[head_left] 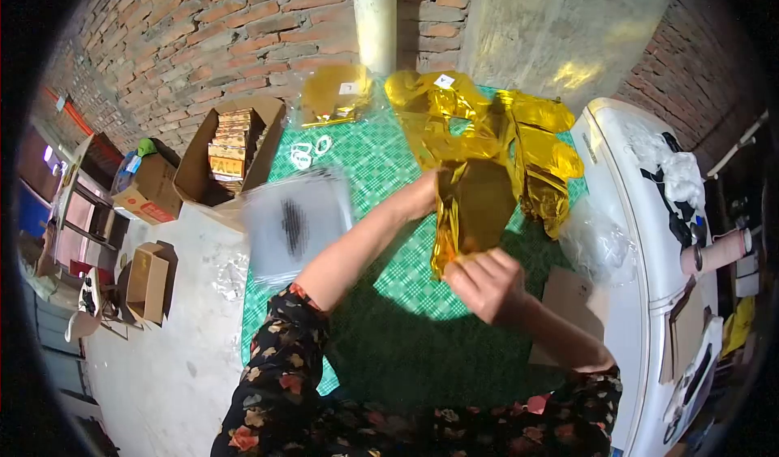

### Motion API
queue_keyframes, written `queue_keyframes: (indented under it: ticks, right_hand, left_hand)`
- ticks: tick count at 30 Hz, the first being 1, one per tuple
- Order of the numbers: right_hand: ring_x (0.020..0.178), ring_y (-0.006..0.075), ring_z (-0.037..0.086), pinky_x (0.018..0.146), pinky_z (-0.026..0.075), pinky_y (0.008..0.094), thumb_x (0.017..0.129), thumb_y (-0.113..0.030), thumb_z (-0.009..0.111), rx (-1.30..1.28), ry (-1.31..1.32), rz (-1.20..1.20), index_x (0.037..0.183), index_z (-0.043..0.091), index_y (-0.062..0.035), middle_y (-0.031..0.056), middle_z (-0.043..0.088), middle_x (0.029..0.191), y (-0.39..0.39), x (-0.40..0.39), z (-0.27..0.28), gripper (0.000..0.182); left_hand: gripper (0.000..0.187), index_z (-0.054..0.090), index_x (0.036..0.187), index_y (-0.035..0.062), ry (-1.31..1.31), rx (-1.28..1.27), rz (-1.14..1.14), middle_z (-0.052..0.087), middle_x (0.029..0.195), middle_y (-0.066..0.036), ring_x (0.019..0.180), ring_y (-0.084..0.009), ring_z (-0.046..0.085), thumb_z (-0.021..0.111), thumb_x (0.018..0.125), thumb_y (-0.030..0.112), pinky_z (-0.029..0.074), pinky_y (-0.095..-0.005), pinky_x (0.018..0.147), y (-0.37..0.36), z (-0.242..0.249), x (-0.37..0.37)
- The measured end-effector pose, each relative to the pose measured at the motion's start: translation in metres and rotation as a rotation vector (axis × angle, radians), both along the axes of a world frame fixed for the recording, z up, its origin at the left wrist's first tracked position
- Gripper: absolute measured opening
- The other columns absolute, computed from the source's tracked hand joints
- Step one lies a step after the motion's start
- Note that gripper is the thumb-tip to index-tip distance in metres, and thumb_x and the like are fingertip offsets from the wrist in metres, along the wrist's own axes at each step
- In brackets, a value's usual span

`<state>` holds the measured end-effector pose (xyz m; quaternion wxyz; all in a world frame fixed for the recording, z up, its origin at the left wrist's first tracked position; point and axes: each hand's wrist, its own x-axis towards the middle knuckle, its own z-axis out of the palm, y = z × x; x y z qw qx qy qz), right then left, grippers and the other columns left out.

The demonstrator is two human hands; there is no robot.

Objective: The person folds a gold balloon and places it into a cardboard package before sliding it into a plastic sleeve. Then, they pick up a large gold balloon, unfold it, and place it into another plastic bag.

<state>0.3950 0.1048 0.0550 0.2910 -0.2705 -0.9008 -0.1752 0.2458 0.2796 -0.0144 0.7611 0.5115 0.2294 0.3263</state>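
A folded sheet of shiny gold foil (483,205) hangs between my two hands over the green checked tablecloth (389,270). My right hand (485,282) is closed on its lower edge. Higher up, my left hand (426,193) reaches the foil's upper left side; its fingers are mostly hidden behind the foil. More gold foil pieces (548,153) lie just beyond, with a small white label (444,81) on top. To the left of them is a clear bag of gold foil (329,96) with another label. A stack of clear plastic bags (296,226) rests left of my left forearm.
White rings (301,155) lie near the cloth's left edge. An open carton of printed packs (233,144) stands at the left. Crumpled clear plastic (599,242) and brown cardboard (572,307) are at the right, beside a white appliance (625,173). A brick wall rises behind.
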Motion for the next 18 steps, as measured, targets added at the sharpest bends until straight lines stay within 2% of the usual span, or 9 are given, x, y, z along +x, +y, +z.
queue_keyframes:
  ticks: [1,4,6,8,12,14,15,16,18]
  right_hand:
    - [0.069,0.0118,0.064,0.057,0.044,0.0279,0.085,-0.018,0.076,-0.009,0.012,0.018,0.087,0.068,-0.0061,0.0035,0.070,0.083,-0.012,-0.004,-0.004,0.014]
    - [0.066,0.0106,0.062,0.056,0.043,0.0272,0.085,-0.016,0.075,-0.038,0.040,0.046,0.085,0.067,-0.0084,0.0002,0.066,0.078,-0.054,-0.020,-0.019,0.011]
    - [0.069,0.0154,0.064,0.059,0.047,0.0308,0.084,-0.016,0.077,-0.094,0.041,0.072,0.090,0.069,-0.0065,0.0037,0.067,0.082,-0.080,-0.027,-0.039,0.014]
    - [0.064,0.0128,0.061,0.058,0.048,0.0291,0.083,-0.021,0.080,-0.146,0.017,0.119,0.089,0.069,-0.0121,-0.0013,0.061,0.074,-0.099,-0.032,-0.043,0.016]
    - [0.062,0.0124,0.063,0.056,0.047,0.0258,0.081,-0.022,0.077,-0.282,0.067,0.128,0.077,0.063,-0.0172,-0.0014,0.059,0.067,-0.134,-0.040,-0.066,0.015]
    - [0.063,0.0123,0.066,0.056,0.049,0.0252,0.082,-0.023,0.077,-0.336,0.063,0.120,0.079,0.066,-0.0176,-0.0001,0.064,0.071,-0.144,-0.034,-0.093,0.013]
    - [0.055,0.0125,0.055,0.050,0.045,0.0281,0.085,-0.028,0.078,-0.331,0.088,0.061,0.087,0.066,-0.0169,-0.0029,0.049,0.064,-0.148,-0.034,-0.107,0.016]
    - [0.055,0.0130,0.057,0.048,0.045,0.0292,0.085,-0.027,0.078,-0.256,0.036,0.123,0.086,0.064,-0.0162,-0.0024,0.052,0.065,-0.145,-0.035,-0.083,0.018]
    - [0.057,0.0159,0.061,0.047,0.046,0.0330,0.085,-0.029,0.078,-0.312,0.103,0.075,0.086,0.062,-0.0155,-0.0009,0.056,0.068,-0.154,-0.038,-0.081,0.020]
  left_hand:
    - [0.051,0.057,0.139,0.0024,-0.148,-0.303,0.081,0.068,0.130,-0.012,0.111,-0.0247,0.069,0.044,0.108,0.040,0.056,-0.0394,0.098,-0.026,0.032,-0.004]
    - [0.052,0.054,0.143,0.0042,-0.409,-0.500,-0.060,0.065,0.135,-0.012,0.114,-0.0246,0.068,0.046,0.108,0.042,0.056,-0.0431,0.100,-0.050,0.028,-0.023]
    - [0.045,0.054,0.143,0.0060,-0.527,-0.402,-0.100,0.066,0.134,-0.012,0.114,-0.0254,0.068,0.045,0.110,0.035,0.055,-0.0430,0.101,-0.053,-0.042,-0.028]
    - [0.032,0.062,0.134,0.0061,-0.601,-0.560,-0.142,0.067,0.131,-0.012,0.109,-0.0222,0.068,0.057,0.105,0.019,0.058,-0.0383,0.096,-0.112,0.027,-0.048]
    - [0.039,0.061,0.134,0.0009,-0.432,-0.492,-0.073,0.069,0.126,-0.014,0.107,-0.0224,0.069,0.060,0.104,0.026,0.060,-0.0367,0.090,-0.117,-0.026,-0.057]
    - [0.044,0.057,0.139,0.0035,-0.518,-0.570,-0.160,0.068,0.128,-0.014,0.109,-0.0247,0.069,0.055,0.106,0.033,0.059,-0.0409,0.093,-0.145,0.006,-0.070]
    - [0.046,0.055,0.141,0.0071,-0.443,-0.584,0.023,0.068,0.127,-0.015,0.109,-0.0277,0.069,0.050,0.108,0.039,0.058,-0.0444,0.095,-0.150,-0.004,-0.075]
    - [0.044,0.055,0.139,0.0106,-0.487,-0.632,-0.007,0.069,0.124,-0.015,0.106,-0.0289,0.070,0.051,0.107,0.041,0.059,-0.0461,0.093,-0.156,0.003,-0.084]
    - [0.054,0.037,0.155,0.0121,-0.438,-0.584,0.062,0.068,0.125,-0.019,0.102,-0.0315,0.071,0.046,0.109,0.039,0.061,-0.0500,0.089,-0.158,-0.005,-0.106]
